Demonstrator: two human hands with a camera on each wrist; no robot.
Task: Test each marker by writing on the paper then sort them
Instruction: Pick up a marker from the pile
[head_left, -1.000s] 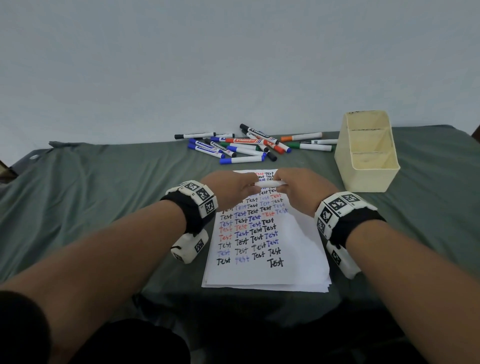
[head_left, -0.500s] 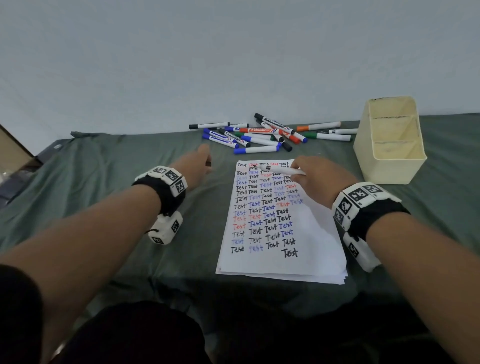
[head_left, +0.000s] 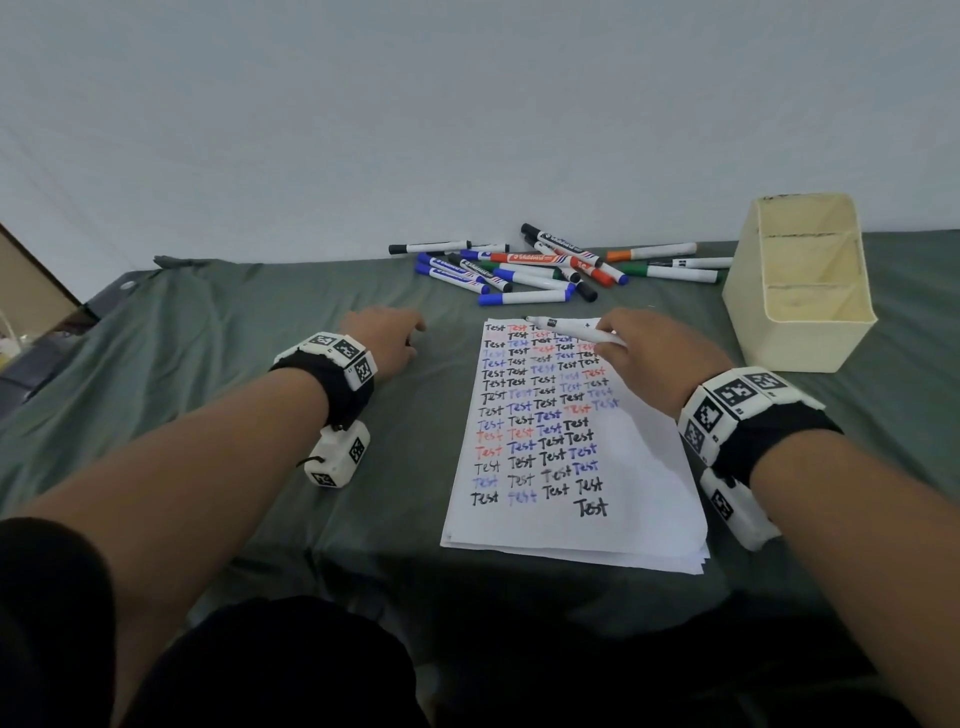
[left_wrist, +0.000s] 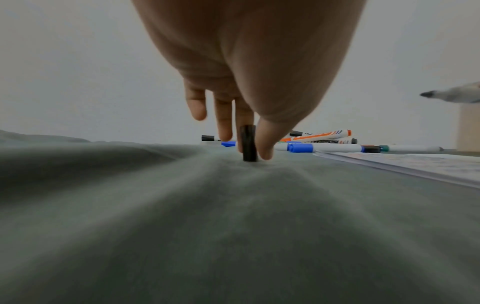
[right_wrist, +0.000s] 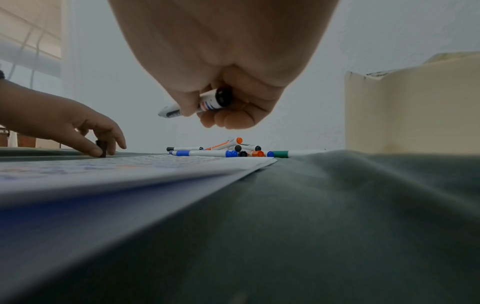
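Observation:
My right hand (head_left: 644, 353) grips an uncapped white marker (head_left: 569, 328) over the top of the paper (head_left: 644, 493), its dark tip pointing left. The same marker (right_wrist: 207, 102) shows in the right wrist view, held in curled fingers. My left hand (head_left: 387, 338) is on the green cloth left of the paper and pinches the black cap (left_wrist: 248, 143) upright against the cloth; that cap (right_wrist: 101, 148) also shows in the right wrist view. The paper carries many rows of "Test" in black, blue and red. A pile of markers (head_left: 545, 267) lies behind the paper.
A cream organiser box (head_left: 748, 317) with compartments stands at the right, beside the paper's top corner. The green cloth (head_left: 234, 364) covers the table, with a wall close behind the markers. The cloth's left edge drops off at the far left.
The hands, together at the marker a second ago, have parted: the left hand carried the cap left and down to the cloth, and the right hand kept the uncapped marker over the paper.

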